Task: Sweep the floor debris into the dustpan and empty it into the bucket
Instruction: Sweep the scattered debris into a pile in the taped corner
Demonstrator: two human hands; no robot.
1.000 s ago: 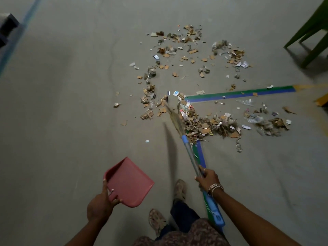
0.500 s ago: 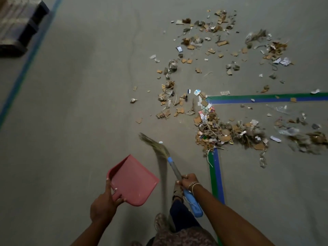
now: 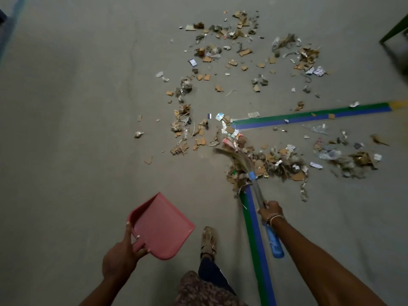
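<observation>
Grey concrete floor (image 3: 66, 129) fills your view, crossed by green-and-blue tape (image 3: 309, 117) that turns a corner near the middle. A green furniture leg (image 3: 395, 29) shows at the top right edge. Debris (image 3: 282, 162) of cardboard scraps, paper and wrappers lies widely scattered, thickest in a heap beside that corner. By the look of it you have most of the job left. Your dustpan (image 3: 161, 224) is empty, well apart from the heap, and no bucket is in view. Your broom (image 3: 251, 173) has its bristles in the heap. Your left hand (image 3: 119, 259) grips the dustpan's handle, and your right hand (image 3: 270, 212) is clamped round the broom's shaft.
</observation>
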